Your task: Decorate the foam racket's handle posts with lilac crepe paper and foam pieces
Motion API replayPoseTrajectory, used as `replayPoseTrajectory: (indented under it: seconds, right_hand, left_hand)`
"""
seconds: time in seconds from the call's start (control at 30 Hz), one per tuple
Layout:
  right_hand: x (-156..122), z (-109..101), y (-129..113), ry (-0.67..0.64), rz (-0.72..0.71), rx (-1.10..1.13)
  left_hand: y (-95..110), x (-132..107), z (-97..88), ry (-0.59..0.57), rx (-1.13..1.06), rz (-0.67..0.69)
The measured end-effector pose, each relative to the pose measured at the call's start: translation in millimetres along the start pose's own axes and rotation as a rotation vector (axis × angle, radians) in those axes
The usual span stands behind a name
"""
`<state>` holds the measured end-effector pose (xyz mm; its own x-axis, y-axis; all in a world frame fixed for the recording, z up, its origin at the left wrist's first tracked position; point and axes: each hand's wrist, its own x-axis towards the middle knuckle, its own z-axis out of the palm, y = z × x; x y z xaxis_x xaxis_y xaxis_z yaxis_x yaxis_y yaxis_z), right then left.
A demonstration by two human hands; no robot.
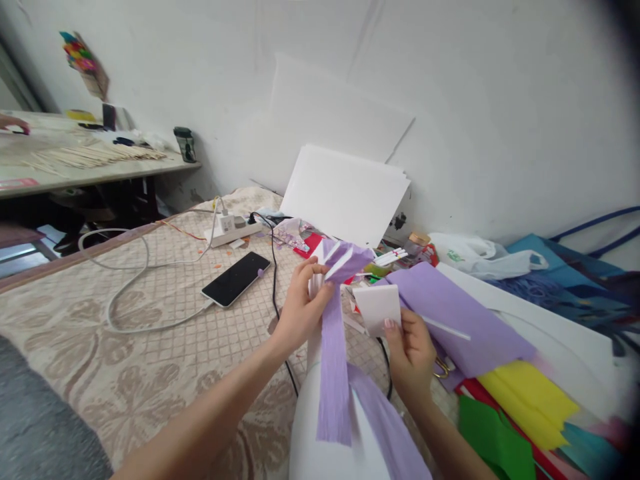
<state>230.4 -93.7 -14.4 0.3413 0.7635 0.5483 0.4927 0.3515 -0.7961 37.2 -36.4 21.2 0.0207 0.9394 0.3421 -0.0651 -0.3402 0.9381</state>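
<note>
My left hand [304, 301] is closed around the narrow top of a white paper form [306, 417]. A purple crepe paper strip [335, 387] hangs down its front from under my fingers. Crumpled purple crepe with white strips sticks out above that hand. Lower right on the form, another purple strip [385, 420] trails toward the bottom edge. Between thumb and fingers, my right hand [411, 353] pinches a small white card piece [377, 308], held apart from the form. Whether the card is folded I cannot tell.
A purple crepe sheet [460, 320] lies at right, beside yellow paper [530, 400] and green paper [493, 437]. A phone [237, 279] charges at left from a power strip [233, 233]. White sheets [345, 190] lean against the wall. Another person's hand [14, 125] shows far left.
</note>
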Motion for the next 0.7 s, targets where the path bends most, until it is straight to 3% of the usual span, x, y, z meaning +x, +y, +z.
replayPoseTrajectory:
  seconds: [0.4, 0.5, 0.7]
  right_hand:
    - [-2, -2, -5, 0.014, 0.027, 0.056]
    - [-2, 1, -8, -0.029, 0.165, 0.222]
    - [-14, 17, -25, -0.321, 0.519, 0.73]
  left_hand:
    - [12, -4, 2.5, 0.0, 0.047, 0.022]
    - [10, -5, 1.6, -0.011, 0.046, 0.027]
    - [-2, -6, 1.6, 0.036, 0.037, -0.027]
